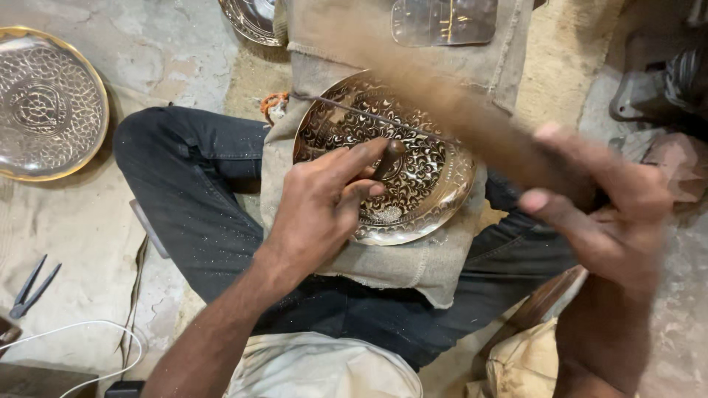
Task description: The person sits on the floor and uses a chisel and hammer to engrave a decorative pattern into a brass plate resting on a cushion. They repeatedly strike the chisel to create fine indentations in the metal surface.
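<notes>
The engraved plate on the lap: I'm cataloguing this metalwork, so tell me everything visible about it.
The engraved plate is round, shiny and brass-coloured, its face covered in dense dark scrolling patterns inside a narrow patterned rim. It lies tilted on a coarse grey cloth over the person's legs. The left hand rests on its near part and presses a dark punch-like tool to its middle. The right hand swings a blurred wooden handle above it.

a plate [431, 188] lies on a cloth [413, 262] spread over the person's lap, with the left hand [321, 206] on it pressing a punch [389, 158] to its middle, and the right hand [612, 214] to its right holding a stick [442, 103] above it. a second plate [44, 103] lies at the floor's left edge, with pliers [29, 289] nearer the person and a cable [81, 335] by the near left corner. a third plate [254, 18] sits at the far edge, left of the cloth's top.
</notes>
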